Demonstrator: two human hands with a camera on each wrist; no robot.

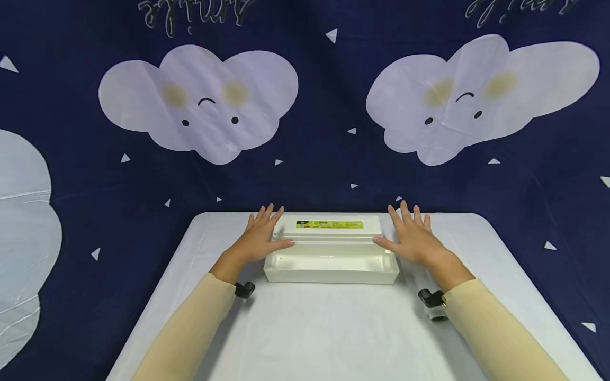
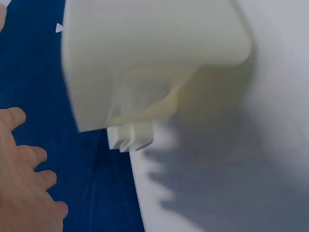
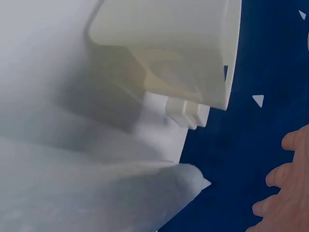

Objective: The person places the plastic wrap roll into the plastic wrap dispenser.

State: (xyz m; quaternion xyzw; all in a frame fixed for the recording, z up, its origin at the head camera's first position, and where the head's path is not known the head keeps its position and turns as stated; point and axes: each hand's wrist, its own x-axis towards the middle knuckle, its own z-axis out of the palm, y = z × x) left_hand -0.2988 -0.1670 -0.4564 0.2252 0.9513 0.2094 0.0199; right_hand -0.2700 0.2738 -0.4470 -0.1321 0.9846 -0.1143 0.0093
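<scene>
Sideways, the long white box (image 1: 331, 262) lies left to right.

Green label (image 1: 329, 224) print on the white box (image 1: 331, 259) too small to read, both wrist views blurred, hands cut by frame edges there, desk (image 1: 305, 328) front cropped.

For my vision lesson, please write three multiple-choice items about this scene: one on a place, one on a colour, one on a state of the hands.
1. Where does the white box lie?
A. between the two hands
B. left of both hands
C. on the floor

2. What colour is the label on the box?
A. red
B. yellow-green
C. black

3. How are the left hand and right hand?
A. fists
B. fingers spread
C. holding a cup

Answers: 1 A, a hand flanks each end; 2 B, its strip is yellow-green; 3 B, the fingers lie straight.
</scene>
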